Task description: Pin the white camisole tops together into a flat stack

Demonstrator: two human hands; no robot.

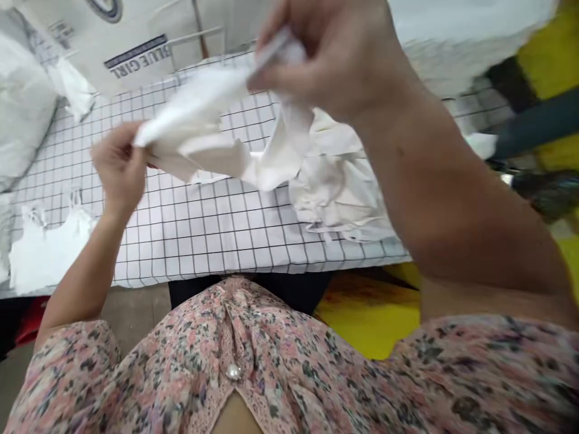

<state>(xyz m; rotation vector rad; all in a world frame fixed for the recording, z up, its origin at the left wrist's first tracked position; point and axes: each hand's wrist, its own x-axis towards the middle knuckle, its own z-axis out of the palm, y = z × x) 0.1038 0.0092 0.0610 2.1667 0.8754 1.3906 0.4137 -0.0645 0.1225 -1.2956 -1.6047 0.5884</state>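
Observation:
My left hand (118, 163) pinches one end of a white fabric piece (199, 120), and my right hand (316, 54) grips its other end high up, close to the camera. The cloth hangs crumpled between them above a table covered in white cloth with a black grid (194, 229). Right under the fabric, a loose heap of white garments (337, 193) lies on the grid, partly hidden by my right forearm. Another white garment piece (47, 256) lies flat near the table's left edge.
A large white sack (22, 102) bulges at the left. A cardboard carton printed "BLUE GIRL" (138, 60) stands beyond the table. Yellow and dark fabric (543, 78) lies to the right, with more yellow material (368, 313) below the table's front edge.

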